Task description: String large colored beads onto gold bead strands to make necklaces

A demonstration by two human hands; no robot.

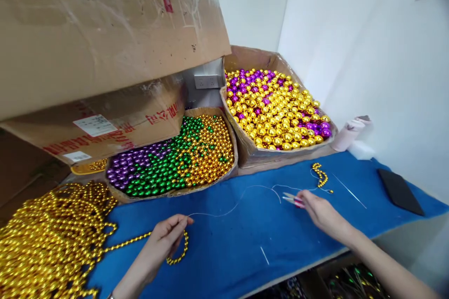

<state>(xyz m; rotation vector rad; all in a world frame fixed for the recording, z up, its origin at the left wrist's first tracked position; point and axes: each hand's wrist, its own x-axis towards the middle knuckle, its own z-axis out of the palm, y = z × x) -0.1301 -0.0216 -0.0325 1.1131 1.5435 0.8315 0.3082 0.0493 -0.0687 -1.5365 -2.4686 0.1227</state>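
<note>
My left hand (168, 236) is closed in a pinch on a thin white thread (219, 215). A strand of gold beads (129, 242) runs from the left up to this hand and loops out on its other side; whether the fingers also grip it is hidden. My right hand (317, 210) is closed around small scissors (293, 199) with a red handle, their pale blades pointing left. The loose thread curves across the blue cloth (224, 247) to near the blade tips. Beyond the right hand lies a short string of gold beads (321, 175) with thread on it.
Heaped gold bead strands (45, 243) cover the left side. Behind are a carton of purple, green and gold beads (175, 159) and a carton of larger gold and purple beads (277, 112). A large cardboard box (105, 23) overhangs the left. A black phone-like slab (400, 191) lies right.
</note>
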